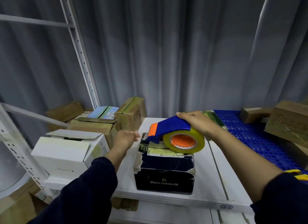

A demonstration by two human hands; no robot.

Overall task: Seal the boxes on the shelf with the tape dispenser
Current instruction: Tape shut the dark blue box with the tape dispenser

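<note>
A dark blue box [165,173] with torn white edges and gold lettering stands on the white shelf [215,170]. My right hand [198,122] grips the blue and orange tape dispenser [168,128], whose yellowish tape roll [185,140] rests on the box's top. The dispenser's front end sits at the box's far left corner. My left hand [126,137] hovers with loose fingers just left of the box top, beside the dispenser's nose; whether it touches the box I cannot tell.
A white box [66,152] with a raised flap stands left of the dark box. Several brown cardboard boxes [131,113] sit behind it. A blue perforated panel [250,137] and more brown boxes [290,123] lie at the right. A shelf upright [80,57] rises at the left.
</note>
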